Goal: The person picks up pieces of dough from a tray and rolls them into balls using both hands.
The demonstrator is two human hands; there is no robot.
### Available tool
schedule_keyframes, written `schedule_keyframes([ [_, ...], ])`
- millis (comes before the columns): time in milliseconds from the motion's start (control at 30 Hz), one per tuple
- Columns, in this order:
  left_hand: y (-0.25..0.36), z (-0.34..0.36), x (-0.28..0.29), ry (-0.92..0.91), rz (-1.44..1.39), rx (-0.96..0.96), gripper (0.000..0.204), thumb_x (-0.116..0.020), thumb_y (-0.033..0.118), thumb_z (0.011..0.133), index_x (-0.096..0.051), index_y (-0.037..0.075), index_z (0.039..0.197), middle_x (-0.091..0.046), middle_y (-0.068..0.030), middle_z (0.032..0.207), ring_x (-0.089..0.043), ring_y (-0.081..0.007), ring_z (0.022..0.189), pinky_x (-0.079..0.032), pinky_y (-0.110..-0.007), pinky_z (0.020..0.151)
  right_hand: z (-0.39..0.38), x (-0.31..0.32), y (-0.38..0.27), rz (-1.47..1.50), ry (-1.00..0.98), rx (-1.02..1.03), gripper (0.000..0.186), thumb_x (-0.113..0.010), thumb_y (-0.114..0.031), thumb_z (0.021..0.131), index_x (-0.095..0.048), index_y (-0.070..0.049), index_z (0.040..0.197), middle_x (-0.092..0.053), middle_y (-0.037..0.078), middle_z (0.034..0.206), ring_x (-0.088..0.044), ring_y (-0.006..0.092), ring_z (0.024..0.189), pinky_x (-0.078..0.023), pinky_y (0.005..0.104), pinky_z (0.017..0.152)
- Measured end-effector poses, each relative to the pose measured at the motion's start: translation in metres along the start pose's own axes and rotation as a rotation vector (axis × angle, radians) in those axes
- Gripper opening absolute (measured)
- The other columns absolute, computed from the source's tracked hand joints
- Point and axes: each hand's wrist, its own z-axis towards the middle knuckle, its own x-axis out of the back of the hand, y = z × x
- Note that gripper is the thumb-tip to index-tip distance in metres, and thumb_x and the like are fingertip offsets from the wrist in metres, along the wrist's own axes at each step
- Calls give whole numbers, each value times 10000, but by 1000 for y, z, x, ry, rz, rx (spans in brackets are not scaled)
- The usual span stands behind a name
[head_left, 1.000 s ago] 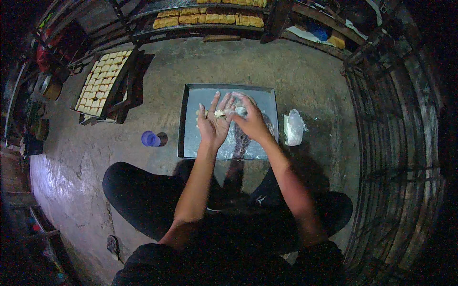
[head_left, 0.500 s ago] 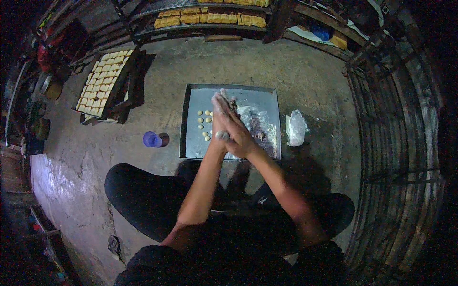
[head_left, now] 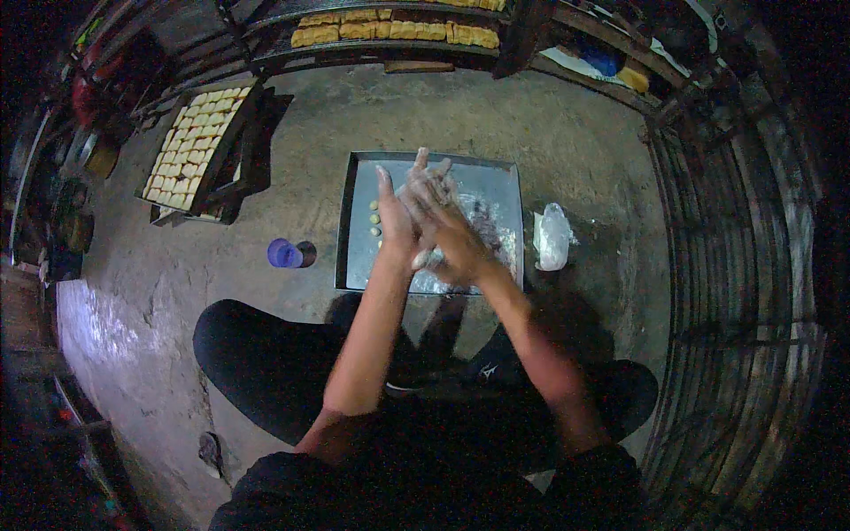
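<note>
Over a shallow square metal tray [head_left: 359, 270], my hands are laid palm to palm, both coated in white flour. My left hand [head_left: 397, 221] lies underneath with its thumb raised and its fingers stretched out. Across it rests my right hand [head_left: 456, 239], its fingers extended and somewhat smeared by motion. Whatever may lie between the palms is hidden. Small pale dough balls [head_left: 375, 219] sit in the tray's left part, partly covered by my left hand. Loose white flour [head_left: 482, 212] is scattered over the right side of the tray.
A purple cup [head_left: 283, 253] stands on the floor left of the tray. To the right lies a clear plastic bag of white powder [head_left: 553, 237]. A tray of pale bread pieces [head_left: 199, 146] is at the far left; baked loaves [head_left: 398, 31] line a rack behind. Slatted wood [head_left: 735, 265] borders the right.
My pressed-together hands have turned and fanned apart at the fingers. The left thumb now stands out, and the right hand has slid across the left palm.
</note>
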Motion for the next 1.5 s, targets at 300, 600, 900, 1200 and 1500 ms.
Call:
schedule_keyframes([
  [300,-63,-19,-12,7,756,-56,872,-122,671,1004,-170,5,1565,-210,-153,1622,-209,-283,1497,-140,-388,1224,15,9,-5,237,480,-243,837,-231,-608,1005,-59,-27,1581,9,223,1646,43,364,1524,18,481,1211],
  [600,-8,1,22,203,299,-106,918,-186,833,888,-219,238,1585,-282,-82,1617,-294,-265,1466,-244,-494,1150,27,-10,-50,191,189,65,916,-352,-661,946,-176,-12,1568,-80,262,1630,-44,448,1508,-11,539,1200],
  [900,-61,-17,0,-134,37,-11,666,-281,479,1059,-192,50,1562,-307,-156,1584,-368,-302,1426,-331,-417,1163,17,7,2,89,447,-260,696,-523,-402,959,-315,-62,1530,-164,245,1615,-143,405,1494,-120,498,1197],
  [1200,3,-2,70,82,-383,-294,694,-338,529,1029,-306,40,1521,-322,-187,1569,-327,-322,1451,-297,-457,1196,-20,-14,70,290,488,-678,295,-707,-170,880,-673,-32,1139,-710,162,1072,-692,297,983,-533,367,872],
  [1500,7,-1,70,59,-402,-209,747,-421,571,988,-352,33,1502,-343,-161,1563,-345,-287,1440,-341,-437,1152,-197,-137,141,-199,-387,-753,475,-747,-226,765,-660,-73,1207,-676,230,1064,-650,399,1005,-517,471,903],
])
